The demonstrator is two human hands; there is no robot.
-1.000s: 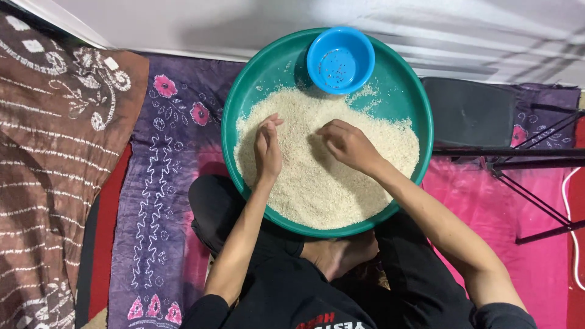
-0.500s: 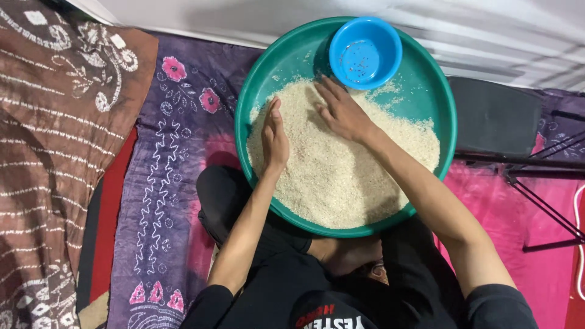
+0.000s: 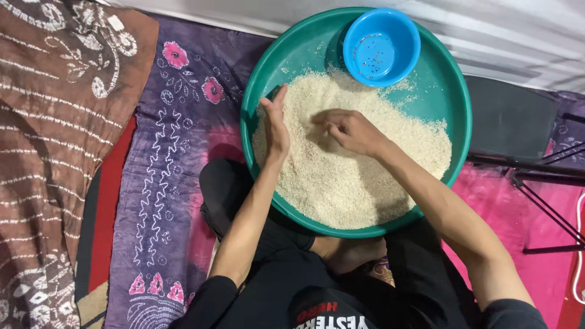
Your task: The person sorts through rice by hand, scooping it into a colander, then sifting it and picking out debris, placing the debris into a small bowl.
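Inside green tray [image 3: 451, 79], hands [image 3: 347, 131] on rice [image 3: 365, 176]

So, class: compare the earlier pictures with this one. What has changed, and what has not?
The right hand has curled from flat into a pinch on the rice. The left hand stays edge-on in the rice. The blue bowl still sits at the green basin's far rim.

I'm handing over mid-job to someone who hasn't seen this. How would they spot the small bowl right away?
Start from the big round green basin on the person's lap, mostly filled with white rice that both hands are working. At its far rim, beyond the right hand, sits a small blue bowl. It is the only blue thing there, nearly empty but for a few dark specks.
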